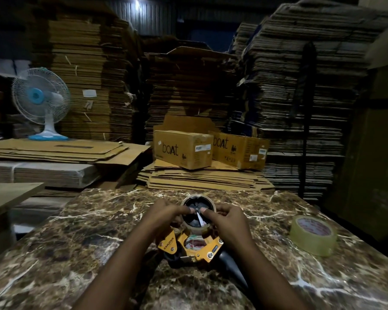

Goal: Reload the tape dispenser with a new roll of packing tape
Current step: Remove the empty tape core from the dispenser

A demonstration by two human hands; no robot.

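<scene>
Both hands (197,214) pinch the tape dispenser (194,242) hub, thumbs pressing.

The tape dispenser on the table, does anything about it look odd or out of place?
The tape dispenser lies on its side on the marble table, with a nearly empty core on its hub. A full tape roll sits apart to the right.

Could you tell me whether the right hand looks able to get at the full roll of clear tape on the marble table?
Probably yes. The full roll of clear tape sits alone on the marble table, to the right of the right hand, with bare surface between them. That hand would first have to let go of the tape dispenser.
</scene>
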